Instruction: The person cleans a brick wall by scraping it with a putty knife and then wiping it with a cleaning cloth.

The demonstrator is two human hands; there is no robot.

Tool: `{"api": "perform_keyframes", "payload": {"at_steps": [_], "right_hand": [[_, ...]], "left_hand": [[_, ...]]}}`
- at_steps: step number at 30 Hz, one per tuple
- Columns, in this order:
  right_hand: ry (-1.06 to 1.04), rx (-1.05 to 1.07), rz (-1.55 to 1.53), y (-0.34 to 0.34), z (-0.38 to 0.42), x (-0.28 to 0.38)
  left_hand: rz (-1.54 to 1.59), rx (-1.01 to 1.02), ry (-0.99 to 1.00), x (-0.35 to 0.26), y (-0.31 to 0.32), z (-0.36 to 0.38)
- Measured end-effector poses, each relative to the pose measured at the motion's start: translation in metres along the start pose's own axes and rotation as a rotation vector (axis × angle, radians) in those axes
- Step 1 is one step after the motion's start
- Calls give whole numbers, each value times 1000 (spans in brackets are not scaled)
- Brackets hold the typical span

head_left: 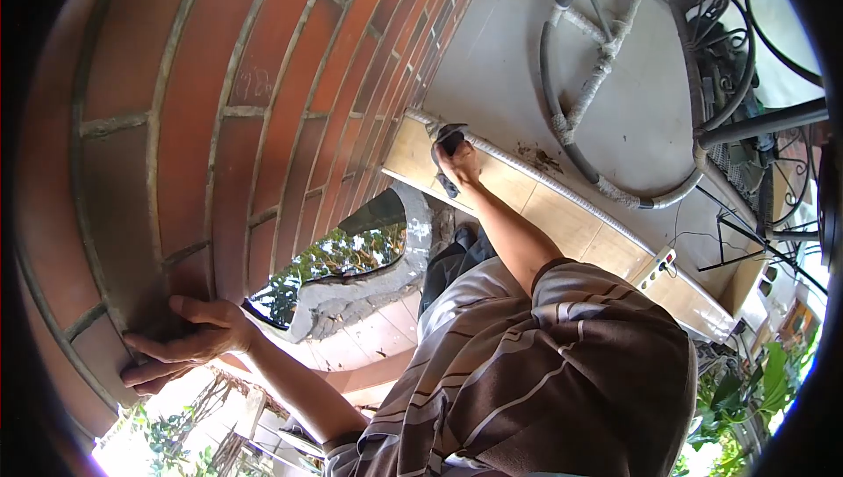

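My left hand lies against the red brick wall at its lower edge, thumb and fingers spread, with nothing seen in them. Farther off, at the wall's foot, my right hand is closed around a dark grey and black object. Parts of it stick out on both sides of the fingers, but its kind cannot be made out. That hand is over the near end of a tan tiled ledge with a pale rounded edging.
A round metal frame, partly wrapped in pale material, lies on the grey surface beyond the ledge. A power strip with a plug is on the ledge. Below the wall sits a rough-edged mirror-like opening showing leaves. Plants grow lower right.
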State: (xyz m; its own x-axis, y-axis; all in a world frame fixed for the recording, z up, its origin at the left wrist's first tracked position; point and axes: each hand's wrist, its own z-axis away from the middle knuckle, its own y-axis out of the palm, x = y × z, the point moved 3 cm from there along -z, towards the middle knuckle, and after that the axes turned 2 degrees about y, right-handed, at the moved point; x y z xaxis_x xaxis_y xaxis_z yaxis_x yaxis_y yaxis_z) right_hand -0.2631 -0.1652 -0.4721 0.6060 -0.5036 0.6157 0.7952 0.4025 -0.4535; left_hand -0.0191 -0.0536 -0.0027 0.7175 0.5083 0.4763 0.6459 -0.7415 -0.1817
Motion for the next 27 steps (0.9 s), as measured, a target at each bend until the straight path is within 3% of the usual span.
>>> {"api": "perform_keyframes", "payload": {"at_steps": [1, 4, 8, 9, 13, 19, 21, 23, 27], "right_hand": [[-72, -143, 247, 20, -4, -16], [-159, -107, 558, 43, 8, -30], [-169, -78, 594, 69, -8, -41], [-169, -153, 542, 74, -12, -43], [-62, -12, 280, 49, -13, -49], [-127, 78, -222, -13, 59, -78], [-141, 114, -243, -23, 84, -101], [-225, -5, -178, -46, 128, -96], [-170, 75, -222, -58, 184, -129]], "left_hand": [[15, -5, 23, 0, 0, -1], [40, -21, 88, 2, 2, -3], [54, -34, 122, 4, 3, -3], [66, -40, 117, 5, 2, -2], [53, -70, 101, 7, 3, -1], [67, -73, -55, 5, -2, 6], [121, -110, -115, 5, -1, 7], [186, -137, -160, 4, -1, 5], [253, -147, -129, 12, -3, 6]]}}
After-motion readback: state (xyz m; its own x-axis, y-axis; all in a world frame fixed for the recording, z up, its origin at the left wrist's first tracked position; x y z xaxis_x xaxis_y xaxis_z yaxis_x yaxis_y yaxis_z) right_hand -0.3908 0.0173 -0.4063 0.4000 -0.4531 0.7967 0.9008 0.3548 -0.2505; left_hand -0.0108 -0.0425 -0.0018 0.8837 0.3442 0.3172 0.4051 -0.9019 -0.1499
